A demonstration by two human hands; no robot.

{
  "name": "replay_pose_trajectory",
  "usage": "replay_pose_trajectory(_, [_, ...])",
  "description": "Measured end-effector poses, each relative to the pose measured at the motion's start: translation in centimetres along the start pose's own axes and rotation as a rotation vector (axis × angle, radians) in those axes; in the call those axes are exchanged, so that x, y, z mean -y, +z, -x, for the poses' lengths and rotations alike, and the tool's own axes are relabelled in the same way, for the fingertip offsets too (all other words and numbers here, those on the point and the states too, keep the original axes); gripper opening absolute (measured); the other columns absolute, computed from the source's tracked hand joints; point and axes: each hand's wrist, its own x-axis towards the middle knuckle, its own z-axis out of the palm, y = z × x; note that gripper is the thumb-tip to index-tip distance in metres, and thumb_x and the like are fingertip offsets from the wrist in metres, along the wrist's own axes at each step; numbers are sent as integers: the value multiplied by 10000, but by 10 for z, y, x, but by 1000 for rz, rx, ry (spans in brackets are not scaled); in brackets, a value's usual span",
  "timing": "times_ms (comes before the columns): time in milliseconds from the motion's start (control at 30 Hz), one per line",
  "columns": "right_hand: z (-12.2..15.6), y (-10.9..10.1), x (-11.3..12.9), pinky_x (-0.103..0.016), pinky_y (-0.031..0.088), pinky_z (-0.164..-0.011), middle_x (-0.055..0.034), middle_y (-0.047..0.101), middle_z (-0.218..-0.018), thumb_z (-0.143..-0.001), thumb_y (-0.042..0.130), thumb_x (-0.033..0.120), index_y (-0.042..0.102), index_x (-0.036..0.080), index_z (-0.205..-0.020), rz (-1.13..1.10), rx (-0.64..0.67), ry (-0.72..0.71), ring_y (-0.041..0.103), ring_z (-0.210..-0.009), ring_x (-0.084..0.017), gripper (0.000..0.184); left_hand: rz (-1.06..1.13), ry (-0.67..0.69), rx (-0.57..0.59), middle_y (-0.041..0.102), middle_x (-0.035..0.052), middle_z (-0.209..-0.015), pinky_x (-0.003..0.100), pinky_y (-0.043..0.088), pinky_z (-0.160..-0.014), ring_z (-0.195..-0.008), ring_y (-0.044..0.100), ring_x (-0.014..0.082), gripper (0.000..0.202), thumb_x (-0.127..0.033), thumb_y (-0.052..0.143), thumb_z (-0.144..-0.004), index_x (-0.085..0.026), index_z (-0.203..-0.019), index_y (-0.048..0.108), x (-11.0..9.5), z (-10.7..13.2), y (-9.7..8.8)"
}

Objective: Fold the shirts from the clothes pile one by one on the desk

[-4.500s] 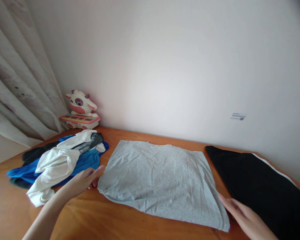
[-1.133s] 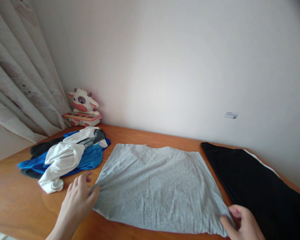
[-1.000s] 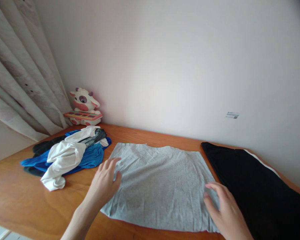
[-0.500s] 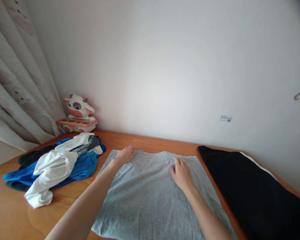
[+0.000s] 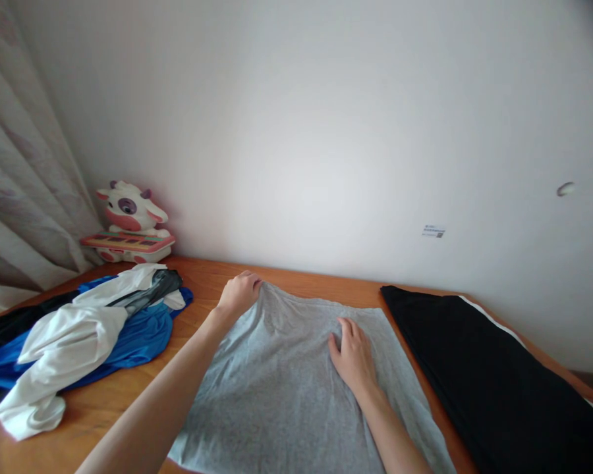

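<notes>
A grey cloth garment (image 5: 286, 388) lies spread on the wooden table in front of me, its near end running out of view. At its far left corner my left hand (image 5: 240, 294) is closed on the fabric and pulls it up into a slight peak with creases fanning out. My right hand (image 5: 353, 352) rests flat on the garment's right half, fingers stretched towards the far edge and a little apart. Whether the garment is a shirt or something else I cannot tell.
To the left lies a heap of white, blue and dark clothes (image 5: 74, 329). A cow-shaped toy keyboard (image 5: 131, 224) stands behind it by the curtain (image 5: 20, 164). Black folded clothing with a white stripe (image 5: 484, 368) lies on the right. The wall (image 5: 301, 131) rises behind the wooden table (image 5: 202, 276).
My left hand has gripped the garment's far left corner and lifted it slightly, where it lay flat before. My right hand stays nearly in place. The view has turned slightly right.
</notes>
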Motion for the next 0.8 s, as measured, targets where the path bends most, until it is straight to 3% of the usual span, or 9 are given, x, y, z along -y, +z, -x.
replay_pose_trajectory(267, [-1,-2,3,-400,455,-981,-161,613,-1307,-950,482,263,579,157,-1265,82,70,32,588,-1209,-292,346,84,5,-34,702,106,-1094,296,516,-883,-1008,680,218,309,-278,425,-1022,-171,-1040,715,3,-10,23])
replay_pose_trajectory(400, [3,-1,0,-406,444,-982,-181,598,-1344,-950,490,291,595,139,-1258,141,70,60,582,-1231,-307,359,126,51,-27,638,158,-1309,312,464,-1051,-1217,613,220,331,-270,456,-1012,-124,-1244,642,0,10,47])
replay_pose_trajectory(533, [5,-9,2,-414,450,-956,-192,613,-1333,-964,453,293,623,143,-1237,247,96,101,608,-1190,-310,355,141,161,-21,601,135,-1409,423,387,-1166,-1336,529,258,361,-231,502,-962,-168,-1296,624,4,39,63])
replay_pose_trajectory(600, [-2,-16,10,-430,473,-900,-195,661,-1227,-946,455,266,664,150,-1153,311,162,136,638,-1116,-321,316,140,205,-7,635,110,-1373,432,415,-1142,-1288,563,257,343,-206,463,-960,-204,-1234,669,5,45,65])
replay_pose_trajectory(700, [-19,-20,32,-483,496,-845,-227,684,-1119,-911,488,230,689,125,-1087,340,248,235,655,-1057,-362,287,125,218,98,699,61,-1285,368,454,-1093,-1195,626,222,342,-229,422,-981,-263,-1161,712,2,47,63])
replay_pose_trajectory(800, [-31,-8,56,-518,450,-997,-243,608,-1349,-956,456,246,615,115,-1295,200,227,124,568,-1272,-356,397,114,221,162,643,36,-1402,353,392,-1156,-1308,569,209,357,-338,433,-1005,-295,-1280,657,1,49,62])
